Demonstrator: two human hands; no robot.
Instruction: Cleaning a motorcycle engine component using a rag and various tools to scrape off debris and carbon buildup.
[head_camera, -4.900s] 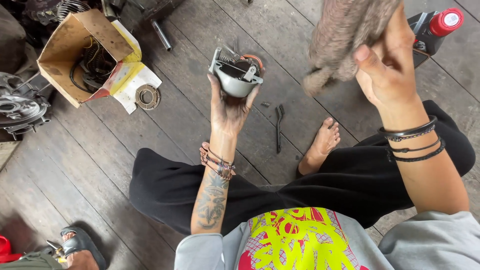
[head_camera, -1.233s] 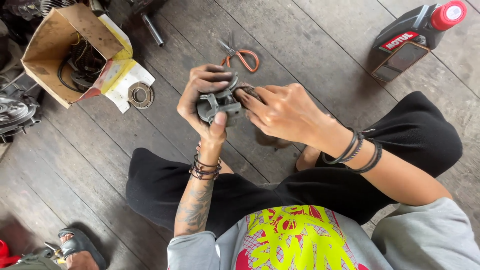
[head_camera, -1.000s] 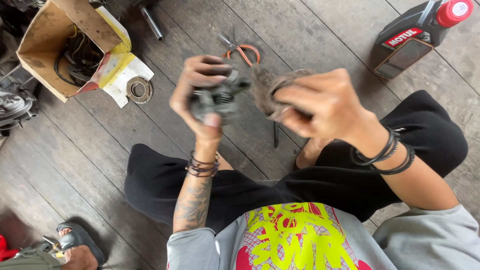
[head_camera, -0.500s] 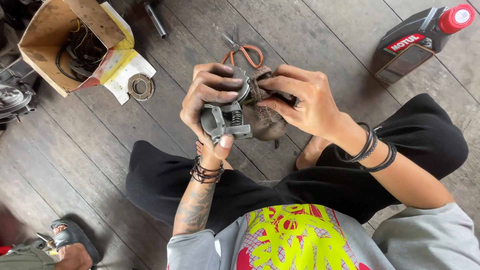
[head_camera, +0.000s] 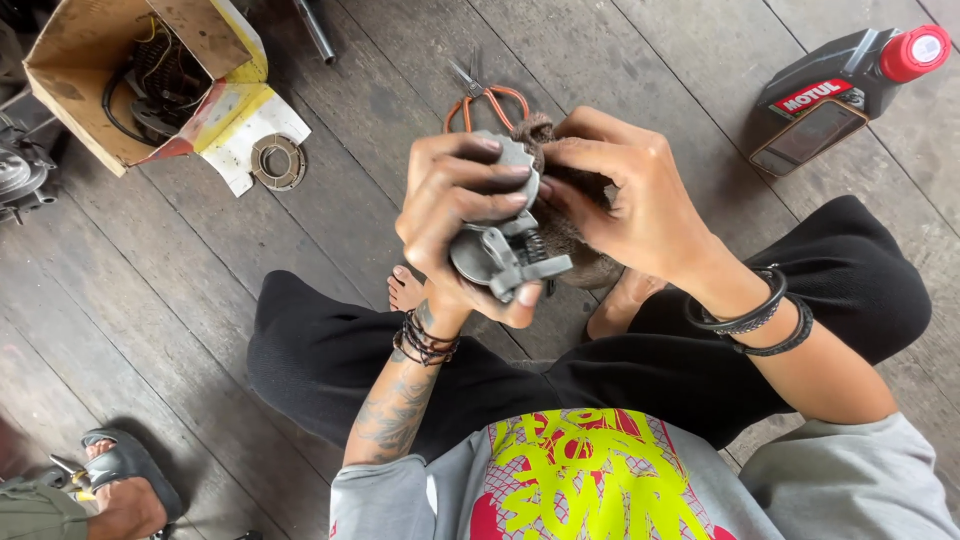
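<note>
Left hand: the left hand (head_camera: 455, 215) wraps tight around a grey metal engine part (head_camera: 500, 245), fingers over the top, thumb under it
Right hand: the right hand (head_camera: 625, 195) closes its grip on a dirty brown rag (head_camera: 570, 235), pressing it against the part's side
Where the part is: held up above the crossed legs in black trousers (head_camera: 330, 360), between both hands
Floor behind: orange-handled pliers (head_camera: 480, 95) lie on the wooden floor (head_camera: 330, 230) just beyond the hands
Far right: a black oil bottle (head_camera: 840, 95) with a red cap lies well apart
Far left: an open cardboard box (head_camera: 120, 75) of cables, a metal ring (head_camera: 277, 160) beside it
Bottom left: another person's sandalled foot (head_camera: 125, 485)
</note>
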